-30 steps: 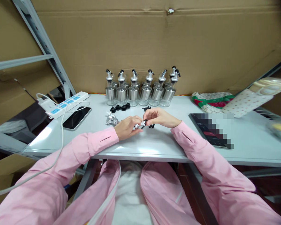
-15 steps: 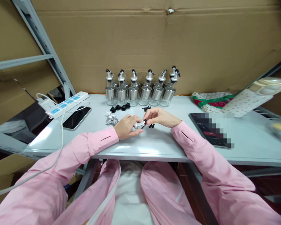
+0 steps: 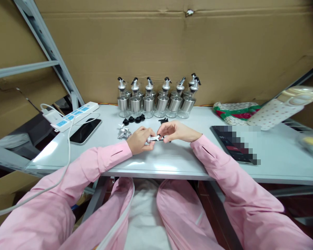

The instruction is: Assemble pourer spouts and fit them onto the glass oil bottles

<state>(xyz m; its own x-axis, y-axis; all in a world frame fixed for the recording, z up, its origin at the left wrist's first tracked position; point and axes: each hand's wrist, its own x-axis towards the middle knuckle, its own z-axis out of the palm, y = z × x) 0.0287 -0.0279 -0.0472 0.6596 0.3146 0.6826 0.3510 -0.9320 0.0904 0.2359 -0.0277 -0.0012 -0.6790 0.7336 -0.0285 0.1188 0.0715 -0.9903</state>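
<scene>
A silver pour spout (image 3: pixel 153 138) lies in my left hand (image 3: pixel 141 140), whose fingers are closed round its base. My right hand (image 3: pixel 176 131) has thumb and fingers bent in at the spout's tip, around a small black flap (image 3: pixel 159 135). Part of the flap is hidden by the fingers. Left of my hands sits a pile of loose silver spouts (image 3: pixel 123 132). Behind it are several black stoppers (image 3: pixel 131 119). Small black flaps (image 3: pixel 162 121) lie just beyond my right hand.
Several glass and steel oil bottles (image 3: pixel 162 103) with spouts stand along the cardboard at the back. To the left are a phone (image 3: pixel 86 131), a power strip (image 3: pixel 75 116) and a white cable. A tablet (image 3: pixel 232 144), a patterned bag (image 3: pixel 234 111) and a dotted container (image 3: pixel 272 113) are on the right.
My left hand has drawn slightly left with the spout, which now lies more level. My right hand has shifted a little, its fingers still at the spout's tip.
</scene>
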